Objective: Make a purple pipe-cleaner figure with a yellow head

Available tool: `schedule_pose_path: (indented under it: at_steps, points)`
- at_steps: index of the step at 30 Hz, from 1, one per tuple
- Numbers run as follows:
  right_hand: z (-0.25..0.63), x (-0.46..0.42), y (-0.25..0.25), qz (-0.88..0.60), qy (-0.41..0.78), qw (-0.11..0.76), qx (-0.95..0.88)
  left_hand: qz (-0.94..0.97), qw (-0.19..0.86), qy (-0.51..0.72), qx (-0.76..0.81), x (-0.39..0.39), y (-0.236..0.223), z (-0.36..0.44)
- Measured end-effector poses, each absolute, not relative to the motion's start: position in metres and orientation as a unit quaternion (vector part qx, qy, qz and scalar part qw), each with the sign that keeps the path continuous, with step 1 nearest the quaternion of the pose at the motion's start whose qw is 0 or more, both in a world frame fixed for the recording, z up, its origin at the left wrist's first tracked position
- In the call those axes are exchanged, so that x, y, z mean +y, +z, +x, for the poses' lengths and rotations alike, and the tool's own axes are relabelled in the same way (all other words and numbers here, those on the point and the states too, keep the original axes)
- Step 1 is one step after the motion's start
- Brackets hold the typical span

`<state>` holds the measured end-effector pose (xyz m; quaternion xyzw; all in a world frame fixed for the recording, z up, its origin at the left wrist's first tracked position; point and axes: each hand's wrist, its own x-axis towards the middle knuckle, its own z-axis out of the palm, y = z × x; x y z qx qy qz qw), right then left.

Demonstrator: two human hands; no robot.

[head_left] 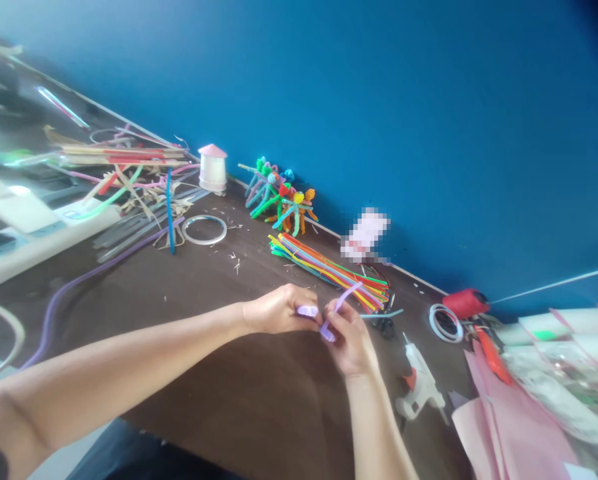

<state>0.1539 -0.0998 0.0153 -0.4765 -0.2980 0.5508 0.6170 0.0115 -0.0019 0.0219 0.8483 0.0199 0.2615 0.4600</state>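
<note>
Blue wall (pixel 429 133) stands behind a dark brown desk (pixel 243 393). The left hand (pixel 279 310) and the right hand (pixel 349 337) are close together, and both grips are clamped on a bent lilac strip (pixel 339 298), held in the air over the desk. It looks like a pipe cleaner, but the fingers hide much of it, so that is hard to tell. Just past the hands lies a bundle of bright pipe cleaners (pixel 329 273). A white glue gun (pixel 419 387) sits to the right, near pink paper (pixel 509 433). Farther off, little pipe-cleaner figures (pixel 279 197) stand by the wall, and a white ring (pixel 205 230) lies on the desk.
</note>
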Motion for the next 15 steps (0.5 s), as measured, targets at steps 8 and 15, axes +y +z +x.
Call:
schedule_pose_path:
  at_steps: [8, 15]
  points:
    - [0.154, -0.096, 0.007, -0.435, 0.568, 0.656, -0.239, 0.649, 0.686, 0.274, 0.184, -0.011, 0.02, 0.021]
    - [0.144, -0.098, 0.005, -0.632, 0.259, 0.582, -0.441, 0.592, 0.67, 0.317, 0.317, -0.008, 0.014, 0.026]
